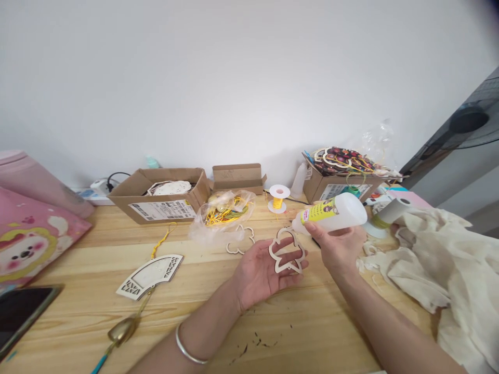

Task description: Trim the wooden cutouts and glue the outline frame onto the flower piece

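My left hand [259,270] lies palm up over the wooden table [78,311], and a pale wooden cut-out frame [287,253] rests on its fingers. My right hand [340,244] grips a white glue bottle [331,213] with a yellow label, held sideways with its nozzle pointing left at the top of the frame. A second cut-out frame [239,240] lies flat on the table just behind my left hand. A silver bangle [187,349] sits on my left wrist.
A fan-shaped wooden ornament [150,275] with a yellow cord and a brass bell [122,330] lies front left. Two cardboard boxes [159,200] [339,182], a bag of cords [224,213], a thread spool [279,198], a cream cloth [440,259], a phone [19,311].
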Available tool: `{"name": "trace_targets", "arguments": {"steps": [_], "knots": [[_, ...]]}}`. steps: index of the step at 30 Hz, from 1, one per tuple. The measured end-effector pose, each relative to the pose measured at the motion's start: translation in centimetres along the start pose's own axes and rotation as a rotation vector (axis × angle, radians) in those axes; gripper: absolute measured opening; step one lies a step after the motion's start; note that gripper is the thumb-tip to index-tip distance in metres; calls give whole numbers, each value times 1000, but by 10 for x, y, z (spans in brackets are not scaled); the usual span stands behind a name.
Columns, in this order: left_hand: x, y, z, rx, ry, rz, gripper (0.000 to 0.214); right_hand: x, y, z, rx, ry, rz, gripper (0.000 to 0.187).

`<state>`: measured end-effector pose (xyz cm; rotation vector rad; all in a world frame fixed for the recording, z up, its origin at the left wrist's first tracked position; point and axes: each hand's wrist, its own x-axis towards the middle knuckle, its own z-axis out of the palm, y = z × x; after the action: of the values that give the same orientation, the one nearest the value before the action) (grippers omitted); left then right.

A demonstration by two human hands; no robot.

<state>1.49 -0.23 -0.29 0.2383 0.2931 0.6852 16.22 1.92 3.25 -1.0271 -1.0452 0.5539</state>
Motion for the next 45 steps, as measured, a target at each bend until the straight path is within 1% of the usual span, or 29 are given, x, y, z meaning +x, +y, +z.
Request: {"name": "trace_targets", "arguments": {"steps": [7,14,20,26,32,37,39,42,45], "knots": [[0,1,-1,-10,-3,12,41,2,3,-1,-27,-14,-11,24],[1,0,0,1,-2,1,41,-1,-2,2,-3,2,13,27],[0,2,2,12,7,-9,42,-3,-1,2,47,-45,34,26],[-1,1,2,20,10,-20,42,1,1,1,50,22,5,29],[0,1,0,-1,-2,-11,40,-4,-4,4,81,-28,24,36],[0,1,0,-13,8,-12,42,-1,0,2,99,-2,5,26],[1,0,0,-15,6,-13,43,-1,0,3,112,-20,18,26],[1,0,-2,-19,-4,-5,42,-4,-2,4,125,-68,47,31],[2,0,-2,-21,-13,-5,44,-5,-3,4,136,-76,49,36]]}}
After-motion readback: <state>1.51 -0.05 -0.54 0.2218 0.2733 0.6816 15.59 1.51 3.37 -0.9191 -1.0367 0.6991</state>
